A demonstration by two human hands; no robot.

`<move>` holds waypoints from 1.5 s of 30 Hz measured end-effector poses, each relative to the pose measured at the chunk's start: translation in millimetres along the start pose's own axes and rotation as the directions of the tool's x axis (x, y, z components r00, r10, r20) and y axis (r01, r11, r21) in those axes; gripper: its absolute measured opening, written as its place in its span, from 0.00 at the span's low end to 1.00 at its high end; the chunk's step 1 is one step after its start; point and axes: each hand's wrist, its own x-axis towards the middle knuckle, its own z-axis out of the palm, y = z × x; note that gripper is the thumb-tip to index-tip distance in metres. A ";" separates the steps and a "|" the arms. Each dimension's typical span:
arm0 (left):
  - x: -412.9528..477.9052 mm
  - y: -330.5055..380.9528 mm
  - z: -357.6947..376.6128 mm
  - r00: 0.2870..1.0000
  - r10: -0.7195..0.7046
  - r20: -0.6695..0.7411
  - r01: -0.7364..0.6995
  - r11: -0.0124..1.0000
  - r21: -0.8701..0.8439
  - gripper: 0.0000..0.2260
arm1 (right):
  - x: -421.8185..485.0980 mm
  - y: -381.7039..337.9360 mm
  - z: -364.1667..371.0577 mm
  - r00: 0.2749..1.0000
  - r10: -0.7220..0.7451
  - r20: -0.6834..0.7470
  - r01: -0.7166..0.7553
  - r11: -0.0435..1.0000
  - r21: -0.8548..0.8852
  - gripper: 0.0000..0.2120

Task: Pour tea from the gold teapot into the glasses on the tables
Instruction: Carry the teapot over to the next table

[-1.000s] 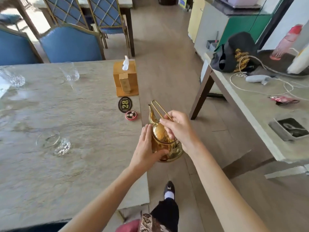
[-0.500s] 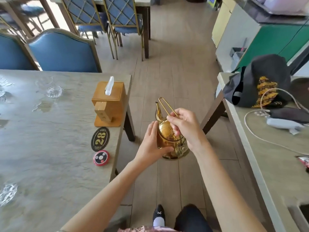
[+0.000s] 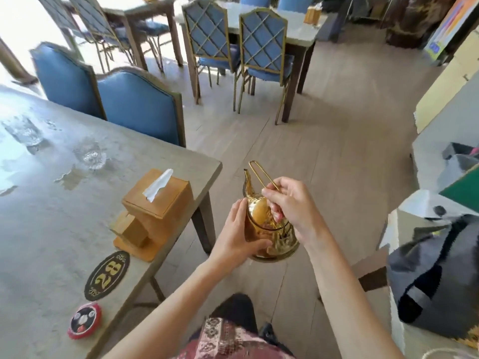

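Note:
The gold teapot [image 3: 261, 221] hangs over the aisle floor, just right of the grey stone table [image 3: 51, 229], its spout pointing away from me. My left hand [image 3: 238, 234] cups the pot's left side. My right hand [image 3: 287, 203] pinches the thin gold handle above the lid. Two clear glasses stand on the table at the far left, one [image 3: 90, 152] nearer the corner and one [image 3: 24, 130] further left. Both look blurred.
A wooden tissue box [image 3: 158, 203], a black oval "28" plaque [image 3: 107, 274] and a red round button [image 3: 84, 321] sit near the table's right edge. Blue chairs [image 3: 137, 104] stand behind it. Another table [image 3: 293, 29] with chairs lies ahead. A dark bag [image 3: 435, 281] rests on the right counter.
I have walked forward along the aisle and looked up; the table and tissue box slid toward me and the far table came into view. Both hands keep the same hold on the teapot.

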 end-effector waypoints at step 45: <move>307.6 -25.8 -242.1 -0.173 -0.620 -0.766 0.475 0.628 -0.616 0.48 | 503.7 -139.6 284.4 -0.205 -0.114 0.972 0.138 0.980 0.144 0.05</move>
